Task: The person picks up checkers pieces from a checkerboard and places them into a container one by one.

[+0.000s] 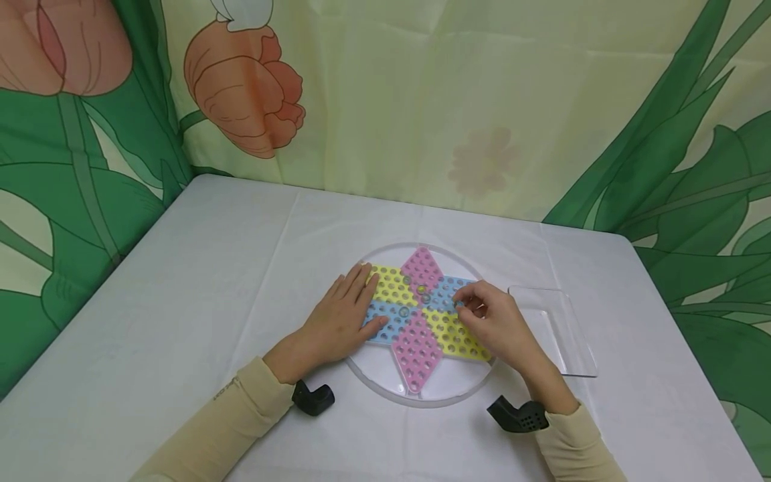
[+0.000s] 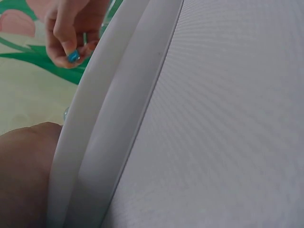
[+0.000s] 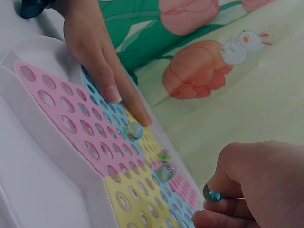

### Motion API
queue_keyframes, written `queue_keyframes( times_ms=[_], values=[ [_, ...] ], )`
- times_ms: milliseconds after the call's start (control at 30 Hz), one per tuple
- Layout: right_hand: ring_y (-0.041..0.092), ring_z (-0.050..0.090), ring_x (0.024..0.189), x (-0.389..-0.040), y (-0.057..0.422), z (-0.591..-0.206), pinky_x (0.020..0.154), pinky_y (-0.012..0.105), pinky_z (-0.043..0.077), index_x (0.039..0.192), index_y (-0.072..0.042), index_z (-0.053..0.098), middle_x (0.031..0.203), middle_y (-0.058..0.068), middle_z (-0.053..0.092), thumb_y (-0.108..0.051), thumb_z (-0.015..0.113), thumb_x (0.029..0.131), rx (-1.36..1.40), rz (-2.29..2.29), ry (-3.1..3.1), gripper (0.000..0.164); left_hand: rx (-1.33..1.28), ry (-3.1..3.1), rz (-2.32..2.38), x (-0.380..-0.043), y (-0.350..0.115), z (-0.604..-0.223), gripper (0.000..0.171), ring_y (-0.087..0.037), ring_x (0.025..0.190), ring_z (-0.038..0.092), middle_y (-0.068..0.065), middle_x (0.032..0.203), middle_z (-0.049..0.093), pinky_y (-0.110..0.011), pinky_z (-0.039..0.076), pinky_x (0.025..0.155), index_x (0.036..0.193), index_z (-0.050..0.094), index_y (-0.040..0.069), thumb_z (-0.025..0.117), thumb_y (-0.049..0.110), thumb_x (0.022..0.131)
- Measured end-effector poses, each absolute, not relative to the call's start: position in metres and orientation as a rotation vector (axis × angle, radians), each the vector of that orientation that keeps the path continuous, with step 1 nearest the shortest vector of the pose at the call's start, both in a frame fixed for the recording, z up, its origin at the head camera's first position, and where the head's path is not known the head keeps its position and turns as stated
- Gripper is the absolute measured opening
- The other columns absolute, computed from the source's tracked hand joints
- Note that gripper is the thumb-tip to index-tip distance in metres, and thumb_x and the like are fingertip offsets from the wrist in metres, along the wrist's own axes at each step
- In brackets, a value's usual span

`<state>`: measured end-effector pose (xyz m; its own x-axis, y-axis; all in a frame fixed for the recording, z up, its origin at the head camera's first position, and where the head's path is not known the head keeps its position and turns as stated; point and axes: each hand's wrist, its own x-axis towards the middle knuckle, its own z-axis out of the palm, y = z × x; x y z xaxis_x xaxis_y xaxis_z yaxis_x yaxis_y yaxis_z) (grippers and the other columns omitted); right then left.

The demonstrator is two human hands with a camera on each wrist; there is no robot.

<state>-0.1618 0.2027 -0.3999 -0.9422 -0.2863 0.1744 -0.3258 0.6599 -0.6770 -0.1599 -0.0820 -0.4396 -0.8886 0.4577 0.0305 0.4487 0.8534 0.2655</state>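
A round Chinese checkers board (image 1: 415, 402) carries pink, yellow and blue sections full of holes. My left hand (image 1: 340, 318) lies with straight fingers over the board's left side, covering part of its yellow and blue sections. Between thumb and fingertips, my right hand (image 1: 496, 325) pinches a marble (image 3: 212, 194) with blue inside, above the right blue section. In the left wrist view the same marble (image 2: 73, 56) shows bright blue at the fingertips. Several clear marbles sit on the board, one marble (image 3: 134, 130) near the left thumb and another marble (image 3: 166, 172) closer to the centre.
A clear plastic tray (image 1: 581, 348) lies on the white tablecloth at the board's right, partly behind my right hand. Behind the table hangs a curtain (image 1: 385, 100) printed with flowers and leaves. Each wrist wears a black camera mount (image 1: 518, 416).
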Motion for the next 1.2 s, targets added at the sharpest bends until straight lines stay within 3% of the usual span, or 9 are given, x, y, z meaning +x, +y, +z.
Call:
queue_keyframes(
  times_ms=[867, 1200],
  values=[
    [0.015, 0.060, 0.081, -0.159, 0.205, -0.394, 0.072, 0.022, 0.053, 0.101, -0.006, 0.068, 0.092, 0.004, 0.065, -0.003, 0.061, 0.090, 0.520, 1.119, -2.837, 0.013, 0.743, 2.992, 0.405, -0.160, -0.080, -0.435, 0.078, -0.032, 0.156, 0.002, -0.018, 0.167, 0.006, -0.051, 0.013, 0.125, 0.158, 0.015, 0.001, 0.038, 0.052, 0.103],
    [0.016, 0.055, 0.079, -0.159, 0.220, -0.382, 0.068, 0.014, 0.047, 0.100, -0.006, 0.067, 0.088, 0.006, 0.064, -0.001, 0.058, 0.089, 0.386, 1.076, -2.741, 0.015, 0.739, 2.989, 0.411, -0.158, -0.081, -0.434, 0.078, -0.032, 0.156, 0.003, -0.018, 0.167, 0.007, -0.051, 0.013, 0.125, 0.158, 0.015, 0.001, 0.040, 0.051, 0.103]
  ],
)
